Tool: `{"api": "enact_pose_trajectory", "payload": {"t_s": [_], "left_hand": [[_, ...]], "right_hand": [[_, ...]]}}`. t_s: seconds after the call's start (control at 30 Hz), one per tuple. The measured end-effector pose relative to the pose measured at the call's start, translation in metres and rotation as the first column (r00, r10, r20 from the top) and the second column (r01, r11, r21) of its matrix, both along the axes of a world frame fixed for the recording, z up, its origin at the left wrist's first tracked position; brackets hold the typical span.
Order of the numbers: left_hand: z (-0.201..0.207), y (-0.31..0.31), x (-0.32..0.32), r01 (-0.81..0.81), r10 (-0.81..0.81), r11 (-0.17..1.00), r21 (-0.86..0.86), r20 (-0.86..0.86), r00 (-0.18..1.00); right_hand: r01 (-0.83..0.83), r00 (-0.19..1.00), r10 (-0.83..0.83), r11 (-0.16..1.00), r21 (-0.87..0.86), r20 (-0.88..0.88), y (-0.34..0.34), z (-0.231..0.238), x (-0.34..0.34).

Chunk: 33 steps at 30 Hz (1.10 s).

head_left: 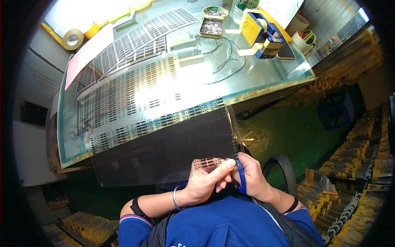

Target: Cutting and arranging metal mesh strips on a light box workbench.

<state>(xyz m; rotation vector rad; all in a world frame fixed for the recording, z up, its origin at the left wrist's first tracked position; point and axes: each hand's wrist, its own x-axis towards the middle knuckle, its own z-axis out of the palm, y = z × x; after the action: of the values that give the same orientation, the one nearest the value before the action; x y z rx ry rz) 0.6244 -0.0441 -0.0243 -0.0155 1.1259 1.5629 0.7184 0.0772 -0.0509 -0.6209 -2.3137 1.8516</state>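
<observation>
A large see-through film sheet (164, 146) with rows of small dark printed patterns lies over the glass-topped table and hangs past its near edge toward me. My left hand (205, 180) pinches the film's near right corner, where a patterned part curls up above the fingers. Close against it, my right hand (252, 173) is closed round scissors with a blue handle loop (241, 178). Their blades are mostly hidden by the fingers and the film's edge. Both hands nearly touch in front of my body, below the table's edge.
On the glass table (263, 82) are another printed sheet (164, 26), tape rolls (73, 39), small tins (212, 27), a blue-and-yellow tape dispenser (263, 35) and a cup (303, 41) with scissors. Racks (349, 152) of yellow-edged sheets stand at the right. A black curved armrest (284, 168) is beside my right arm.
</observation>
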Motion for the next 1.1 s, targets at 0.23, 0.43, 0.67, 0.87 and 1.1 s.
{"api": "enact_pose_trajectory", "payload": {"t_s": [0.23, 0.43, 0.67, 0.87, 1.1], "left_hand": [[0.004, 0.002, 0.000, -0.006, 0.007, 0.999, 0.040, -0.034, 0.999], [0.005, 0.002, -0.019, -0.101, 0.106, 0.990, 0.102, -0.051, 0.993], [-0.003, -0.001, -0.027, -0.075, 0.079, 0.996, 0.054, -0.086, 0.993], [-0.017, -0.047, -0.038, -0.043, 0.148, 0.969, 0.245, -0.428, 0.892], [-0.006, -0.165, -0.093, -0.882, 0.796, 0.463, 0.090, -0.480, 0.369]], "right_hand": [[0.021, 0.998, -0.018, 0.998, 0.055, -0.058, -0.001, -0.002, -0.001], [0.066, 0.976, -0.020, 0.976, -0.205, 0.218, -0.005, 0.012, 0.006], [0.156, 0.972, -0.232, 0.755, -0.637, -0.037, 0.006, 0.017, -0.004], [0.239, 0.945, -0.302, 0.900, -0.364, -0.126, 0.013, 0.032, -0.032], [0.385, 0.861, -0.475, 0.842, -0.379, -0.183, 0.027, 0.035, -0.032]]}}
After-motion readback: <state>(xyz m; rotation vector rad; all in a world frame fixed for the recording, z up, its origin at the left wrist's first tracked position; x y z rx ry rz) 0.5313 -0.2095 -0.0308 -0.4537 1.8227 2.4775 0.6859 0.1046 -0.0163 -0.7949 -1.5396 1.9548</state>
